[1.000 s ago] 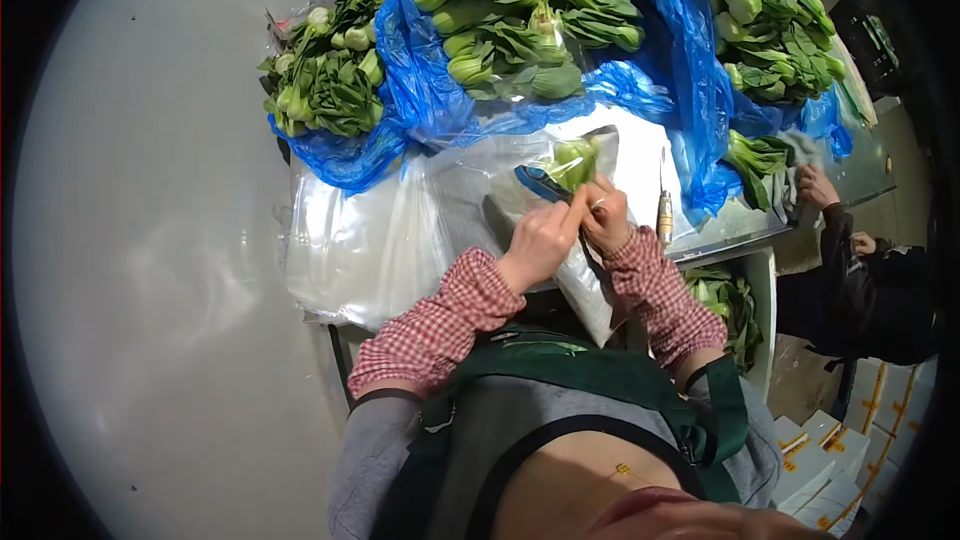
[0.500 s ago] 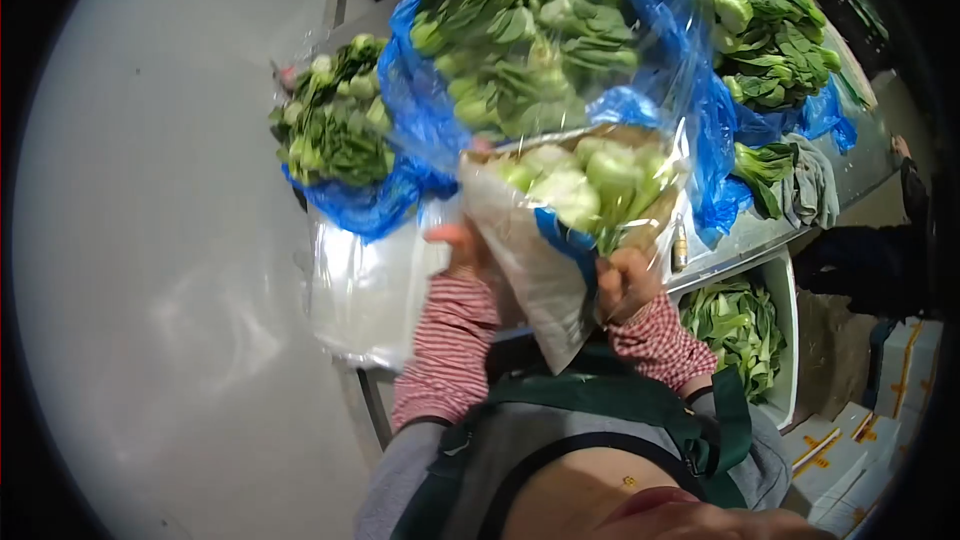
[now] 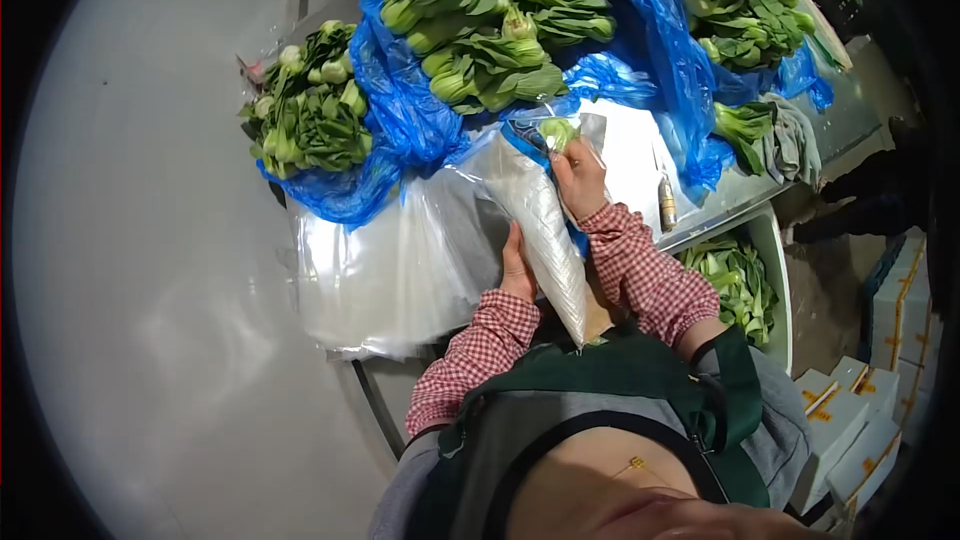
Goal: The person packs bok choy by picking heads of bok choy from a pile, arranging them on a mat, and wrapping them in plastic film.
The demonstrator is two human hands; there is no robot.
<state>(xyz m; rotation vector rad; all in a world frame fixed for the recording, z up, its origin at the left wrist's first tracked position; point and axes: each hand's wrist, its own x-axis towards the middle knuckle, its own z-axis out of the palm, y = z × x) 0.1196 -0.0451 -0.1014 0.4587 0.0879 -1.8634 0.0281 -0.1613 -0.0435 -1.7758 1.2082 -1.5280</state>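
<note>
A bag of bok choy point(image 3: 545, 230), with a white creased side, a blue strip and clear plastic at its top, stands tilted in front of my chest. At its upper right, my right hand point(image 3: 580, 178) has its fingers closed on the bag, beside a pale green bok choy base point(image 3: 557, 130). My left hand point(image 3: 517, 268) holds the bag's lower left side; the thumb shows and the other fingers are hidden. Under and left of the bag lies a stack of clear plastic bags point(image 3: 370, 285).
Bok choy piles sit at the left point(image 3: 315, 105), back point(image 3: 500, 25) and right point(image 3: 745, 5), on blue plastic point(image 3: 405, 115). A small cylindrical object point(image 3: 667, 205), a grey cloth point(image 3: 795, 145) and a white crate point(image 3: 783, 290) of leaves are to the right. White boxes point(image 3: 835, 420) stand beyond.
The bag has turned and narrowed, so its bok choy is mostly covered. My right hand has moved up and left to its top. My left hand has shifted right and lower along its side.
</note>
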